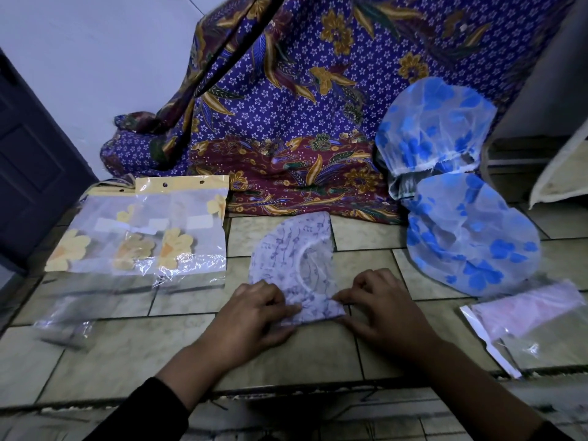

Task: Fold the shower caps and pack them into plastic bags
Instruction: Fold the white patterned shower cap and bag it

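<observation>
I'm seeing black sleeves (pixel 149 412) covering both forearms short of the wrists; left grip (pixel 251 308) and right grip (pixel 378 305) are showing bare.

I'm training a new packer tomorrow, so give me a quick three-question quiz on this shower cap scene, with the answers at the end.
1. True or false: the left hand and the right hand both hold the lilac-print shower cap.
2. Multiple choice: where are the blue-flowered caps? A) on the person's left, B) on the person's right, C) sealed inside a bag.
3. Fill the blank: the packed bags on the left hold caps with ____ flowers.

Key: 1 true; 2 B; 3 yellow.
</observation>
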